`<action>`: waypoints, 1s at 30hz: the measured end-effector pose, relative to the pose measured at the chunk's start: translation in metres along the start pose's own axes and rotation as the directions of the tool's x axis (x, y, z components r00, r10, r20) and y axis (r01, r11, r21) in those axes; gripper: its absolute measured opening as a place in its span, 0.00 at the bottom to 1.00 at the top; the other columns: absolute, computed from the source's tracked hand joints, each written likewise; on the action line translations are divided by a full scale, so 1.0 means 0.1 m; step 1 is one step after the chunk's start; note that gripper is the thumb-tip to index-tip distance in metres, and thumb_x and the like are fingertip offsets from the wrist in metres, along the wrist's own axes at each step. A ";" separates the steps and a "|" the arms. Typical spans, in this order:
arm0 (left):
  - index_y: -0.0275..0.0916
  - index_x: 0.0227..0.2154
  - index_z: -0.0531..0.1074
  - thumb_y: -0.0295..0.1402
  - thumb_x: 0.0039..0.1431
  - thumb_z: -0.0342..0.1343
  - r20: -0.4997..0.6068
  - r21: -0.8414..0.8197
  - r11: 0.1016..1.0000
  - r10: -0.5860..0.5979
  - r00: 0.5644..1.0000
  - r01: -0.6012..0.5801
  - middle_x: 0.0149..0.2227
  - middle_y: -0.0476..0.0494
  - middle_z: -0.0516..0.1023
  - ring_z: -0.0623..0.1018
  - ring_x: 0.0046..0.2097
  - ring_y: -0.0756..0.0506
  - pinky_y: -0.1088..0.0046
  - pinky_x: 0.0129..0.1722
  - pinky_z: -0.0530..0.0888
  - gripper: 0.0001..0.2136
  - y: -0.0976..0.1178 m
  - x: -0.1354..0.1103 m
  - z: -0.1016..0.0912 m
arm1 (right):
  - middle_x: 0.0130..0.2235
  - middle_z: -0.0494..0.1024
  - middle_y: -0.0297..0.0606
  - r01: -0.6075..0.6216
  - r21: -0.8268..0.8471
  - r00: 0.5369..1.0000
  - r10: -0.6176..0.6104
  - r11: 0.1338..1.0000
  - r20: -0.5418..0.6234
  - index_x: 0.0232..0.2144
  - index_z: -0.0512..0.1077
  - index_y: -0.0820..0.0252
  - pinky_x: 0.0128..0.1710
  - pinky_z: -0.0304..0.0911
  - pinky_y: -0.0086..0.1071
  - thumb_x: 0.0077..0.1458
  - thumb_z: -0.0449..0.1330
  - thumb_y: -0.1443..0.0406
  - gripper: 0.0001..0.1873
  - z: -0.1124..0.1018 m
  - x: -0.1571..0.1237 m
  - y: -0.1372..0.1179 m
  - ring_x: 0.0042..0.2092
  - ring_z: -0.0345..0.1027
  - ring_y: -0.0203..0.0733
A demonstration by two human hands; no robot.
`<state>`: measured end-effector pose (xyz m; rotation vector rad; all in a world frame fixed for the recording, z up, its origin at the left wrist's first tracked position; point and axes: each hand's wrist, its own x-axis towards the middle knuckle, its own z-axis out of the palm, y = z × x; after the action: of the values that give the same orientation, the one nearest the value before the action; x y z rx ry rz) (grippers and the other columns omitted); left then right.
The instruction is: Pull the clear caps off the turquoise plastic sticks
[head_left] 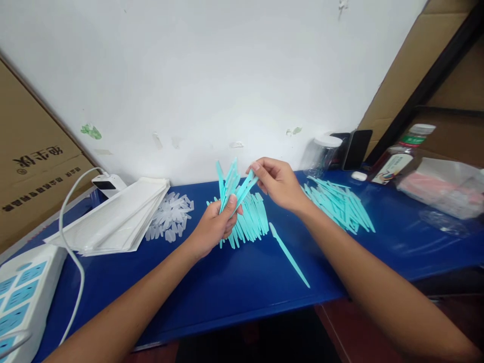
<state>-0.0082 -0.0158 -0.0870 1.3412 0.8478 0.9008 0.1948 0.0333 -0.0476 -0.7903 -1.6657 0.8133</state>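
Note:
A fanned bunch of slim turquoise eyebrow razors (227,184) stands upright in my left hand (216,223), whose fingers are wrapped round the lower ends. My right hand (278,182) pinches the top of one razor (246,189) at the right side of the bunch, between thumb and forefinger. Below and behind the hands lies a row of similar razors (249,222), partly covered by my left hand. One single razor (290,256) rests apart, slanting towards the table's front edge. To the right, past my right wrist, is a loose pile of razors (342,204).
Small translucent caps (172,214) lie heaped beside white paper sleeves (113,222) on the blue table (227,297). A power strip (26,297) and white cable (77,262) occupy the left. At right stand a clear jar (323,156), a bottle (397,156) and a plastic-wrapped pack (444,189).

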 end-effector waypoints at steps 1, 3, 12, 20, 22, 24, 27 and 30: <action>0.40 0.35 0.69 0.56 0.68 0.52 -0.013 -0.004 1.000 0.005 1.000 -0.005 0.22 0.58 0.53 0.49 0.20 0.55 0.77 0.19 0.49 0.22 0.00 0.00 0.00 | 0.23 0.64 0.29 -0.002 0.005 1.000 0.002 1.000 -0.005 0.35 0.75 0.57 0.21 0.50 0.31 0.64 0.60 0.42 0.24 0.00 0.00 0.00 0.23 0.54 0.34; 0.39 0.35 0.70 0.55 0.68 0.53 -0.040 -0.007 1.000 0.013 0.999 -0.013 0.22 0.58 0.53 0.50 0.20 0.55 0.77 0.19 0.49 0.22 0.00 0.00 0.00 | 0.23 0.65 0.29 -0.008 0.025 1.000 0.008 1.000 -0.007 0.35 0.74 0.57 0.21 0.51 0.31 0.64 0.61 0.43 0.23 0.00 0.01 0.00 0.22 0.55 0.33; 0.36 0.40 0.78 0.56 0.66 0.55 -0.234 0.264 0.956 0.192 0.953 -0.128 0.22 0.56 0.55 0.55 0.21 0.53 0.75 0.20 0.54 0.25 -0.05 0.01 -0.02 | 0.23 0.72 0.31 -0.113 0.011 0.993 0.112 0.994 0.036 0.30 0.73 0.59 0.17 0.54 0.28 0.62 0.63 0.44 0.24 -0.06 0.03 0.03 0.19 0.60 0.31; 0.35 0.40 0.80 0.59 0.65 0.53 -0.302 0.351 0.921 0.280 0.911 -0.166 0.19 0.54 0.59 0.59 0.21 0.52 0.73 0.20 0.58 0.28 -0.11 0.06 -0.07 | 0.25 0.75 0.32 -0.116 0.009 0.983 0.113 0.993 0.144 0.35 0.77 0.61 0.17 0.57 0.26 0.57 0.68 0.45 0.24 -0.14 0.04 0.09 0.21 0.62 0.31; 0.35 0.39 0.80 0.58 0.66 0.53 -0.306 0.331 0.929 0.272 0.912 -0.166 0.20 0.54 0.60 0.59 0.21 0.52 0.73 0.20 0.58 0.27 -0.11 0.07 -0.07 | 0.27 0.76 0.33 -0.117 0.058 0.984 0.108 0.991 0.143 0.38 0.78 0.60 0.16 0.57 0.26 0.57 0.69 0.46 0.23 -0.14 0.04 0.11 0.22 0.64 0.31; 0.35 0.40 0.80 0.56 0.67 0.54 -0.308 0.307 0.937 0.262 0.914 -0.165 0.21 0.54 0.60 0.58 0.21 0.52 0.73 0.20 0.57 0.26 -0.10 0.07 -0.07 | 0.30 0.77 0.35 -0.112 0.097 0.984 0.097 0.989 0.148 0.39 0.78 0.60 0.16 0.59 0.26 0.57 0.69 0.46 0.23 -0.14 0.04 0.11 0.23 0.66 0.32; 0.36 0.41 0.79 0.55 0.68 0.54 -0.315 0.296 0.941 0.259 0.913 -0.165 0.22 0.54 0.60 0.57 0.21 0.53 0.73 0.20 0.57 0.24 -0.10 0.06 -0.06 | 0.31 0.78 0.36 -0.123 0.102 0.979 0.105 0.987 0.172 0.39 0.78 0.61 0.17 0.63 0.27 0.58 0.69 0.47 0.22 -0.15 0.05 0.08 0.24 0.68 0.33; 0.36 0.40 0.79 0.54 0.68 0.54 -0.316 0.303 0.939 0.260 0.913 -0.162 0.22 0.54 0.61 0.57 0.21 0.52 0.73 0.20 0.57 0.23 -0.11 0.07 -0.07 | 0.28 0.77 0.35 -0.146 0.067 0.974 0.131 0.987 0.187 0.39 0.78 0.61 0.18 0.64 0.27 0.60 0.67 0.48 0.21 -0.17 0.04 0.03 0.23 0.66 0.32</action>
<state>-0.0107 -0.0071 -0.0979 1.5562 1.1480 1.2578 0.2107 0.0407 -0.0446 -0.8023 -1.7402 1.0712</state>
